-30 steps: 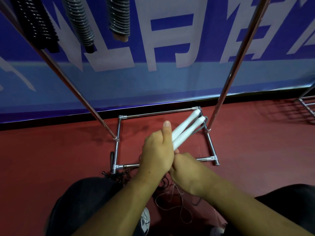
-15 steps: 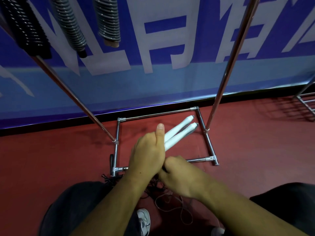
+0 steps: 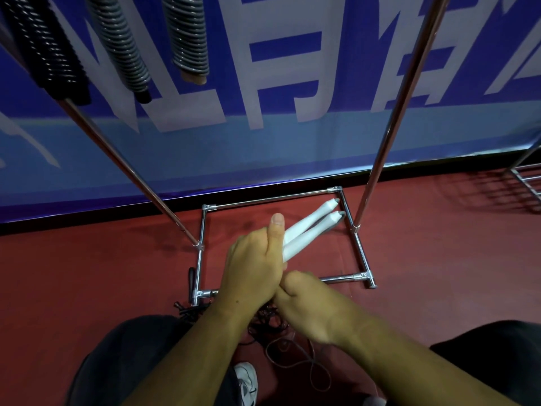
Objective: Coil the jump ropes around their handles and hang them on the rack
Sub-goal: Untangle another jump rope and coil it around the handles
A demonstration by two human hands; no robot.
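- Two white handles [image 3: 310, 230] lie side by side in the left hand [image 3: 251, 268], low in front of the person and above the base frame of the rack [image 3: 336, 278]. Their far tips splay slightly apart and point toward the right upright.
- Handles of this kind look like light, rigid, smooth plastic. Squeezed as a pair they could slide or scissor against each other, so the best hold is probably around both at once near the cord end, leaving the long middle bare for the wraps.
- Thin cord [image 3: 288, 367] trails in loose loops on the red floor [image 3: 87, 273] below the wrists. It looks limp and springy, likely to snag or slip off unless each turn is laid under tension.
- Left hand: the fingers wrap round the near ends of both handles, and the thumb [image 3: 276, 227] lies straight along them, pointing away.
- Right hand [image 3: 310, 309]: it sits just beside and touching the left, at the base of the handles, with its fingers curled under. Whether it pinches the cord there cannot be told, as the grip is hidden.
- Three hung coils [image 3: 187, 33] dangle at upper left, each a rope wrapped round its handles.
- A black tangle [image 3: 190, 310] of other ropes lies on the floor by the near left corner of the rack, not yet coiled.
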